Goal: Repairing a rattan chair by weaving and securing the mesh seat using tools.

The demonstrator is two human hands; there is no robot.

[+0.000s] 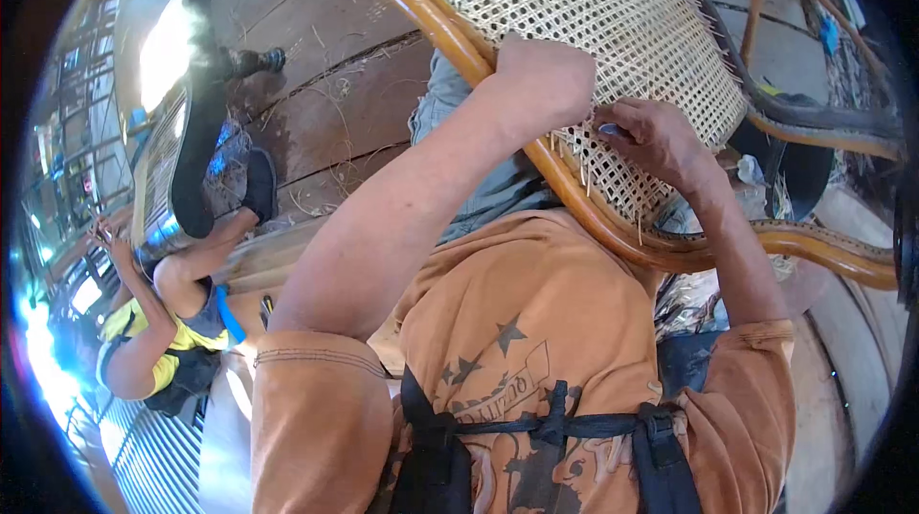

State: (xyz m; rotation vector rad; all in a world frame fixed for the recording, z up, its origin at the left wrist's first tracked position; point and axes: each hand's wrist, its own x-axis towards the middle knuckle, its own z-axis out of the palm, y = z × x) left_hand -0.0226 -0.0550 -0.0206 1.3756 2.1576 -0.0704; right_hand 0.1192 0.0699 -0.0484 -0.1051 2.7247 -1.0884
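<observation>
Across the lap, tilted: woven cane seat panel [574,7] in a bent rattan frame [536,145]. Left hand [541,78] has its grip closed over the frame rail and panel edge; right hand [656,141] just beside it, fingers pinched shut on a small bluish item, can't tell what, pressed to the weave. Likely light; frame stiff, so hold there. Mesh looks springy, loose strand ends below the grip look brittle.

A pale woven cane panel in a curved rattan chair frame [593,16] fills twelve o'clock; the left hand [541,78] grips its edge, the right hand [656,141] just beside at three o'clock. A seated co-worker [163,323] sits at nine o'clock on the plank floor [325,102].
</observation>
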